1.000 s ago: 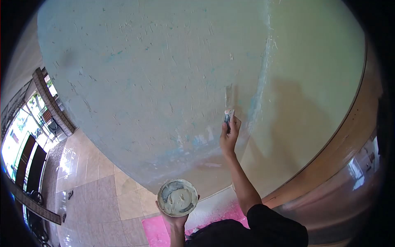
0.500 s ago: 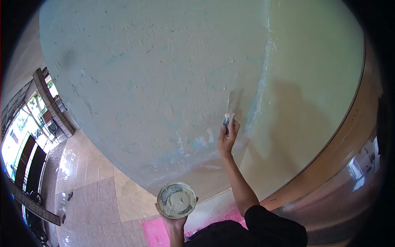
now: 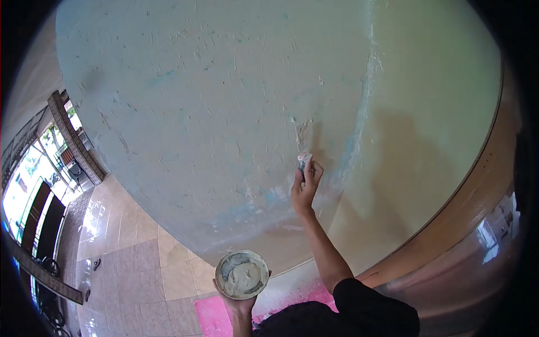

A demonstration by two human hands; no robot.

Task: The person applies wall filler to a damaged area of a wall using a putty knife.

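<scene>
The right hand (image 3: 304, 190) reaches up with its fingers closed around a small putty knife (image 3: 304, 162), whose blade presses against the scratched, pale wall (image 3: 213, 101). Lower and nearer, the left hand (image 3: 240, 304) cups a round dish of putty (image 3: 242, 274) from beneath, above the tiled floor (image 3: 135, 264).

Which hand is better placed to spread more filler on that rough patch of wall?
Right. The right hand already holds the putty knife against the wall, just below the rough patch. The left hand is low, holding up the dish of filler.
</scene>
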